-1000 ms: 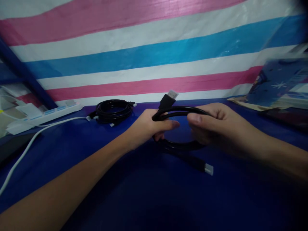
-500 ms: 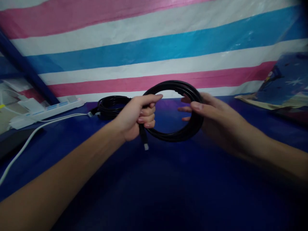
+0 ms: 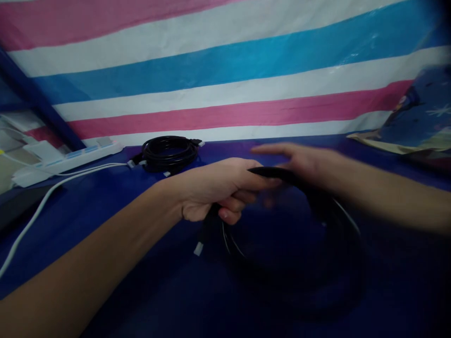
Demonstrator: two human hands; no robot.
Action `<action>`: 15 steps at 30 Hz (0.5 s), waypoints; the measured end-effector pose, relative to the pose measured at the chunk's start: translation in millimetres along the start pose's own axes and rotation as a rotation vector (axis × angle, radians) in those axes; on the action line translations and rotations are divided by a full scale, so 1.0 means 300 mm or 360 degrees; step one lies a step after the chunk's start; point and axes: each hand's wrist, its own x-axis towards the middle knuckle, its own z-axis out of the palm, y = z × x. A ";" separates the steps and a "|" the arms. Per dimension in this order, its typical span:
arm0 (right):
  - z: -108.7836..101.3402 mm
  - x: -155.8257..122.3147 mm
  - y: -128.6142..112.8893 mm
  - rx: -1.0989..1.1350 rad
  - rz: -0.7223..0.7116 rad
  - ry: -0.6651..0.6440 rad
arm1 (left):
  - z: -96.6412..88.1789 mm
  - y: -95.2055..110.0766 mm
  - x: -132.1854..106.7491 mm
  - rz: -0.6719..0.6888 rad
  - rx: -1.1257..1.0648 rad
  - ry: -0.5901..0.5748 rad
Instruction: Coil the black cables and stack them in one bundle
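Observation:
My left hand (image 3: 214, 190) is closed round one side of a coiled black cable (image 3: 327, 234), which hangs low over the dark blue surface and is smeared by motion. A silver-tipped plug (image 3: 199, 248) of that cable dangles just below my left fist. My right hand (image 3: 299, 159) is blurred, with its fingers stretched flat and pointing left just above the coil's far side, holding nothing that I can see. A second coiled black cable (image 3: 169, 152) lies on the surface at the back, left of both hands.
A white power strip (image 3: 66, 162) with a white cord (image 3: 38, 209) runs along the left side. A striped pink, white and blue sheet (image 3: 225, 70) hangs behind the blue surface (image 3: 141, 281). A blue printed bag (image 3: 419, 115) lies at the far right.
The coil stood upright between both hands half a second ago; now it has swung down and toward me. My right hand has let go of it and flattened out.

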 end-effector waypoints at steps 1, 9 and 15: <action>0.010 -0.001 -0.005 0.0086 0.0092 -0.0173 | 0.002 -0.008 0.006 0.0072 0.0120 0.0007; 0.042 0.004 -0.040 0.0689 0.0527 0.0066 | -0.048 -0.043 0.050 0.0704 0.1968 0.1033; 0.034 0.010 -0.048 0.0909 0.0695 -0.0065 | -0.054 -0.045 0.040 0.0766 0.2253 0.1272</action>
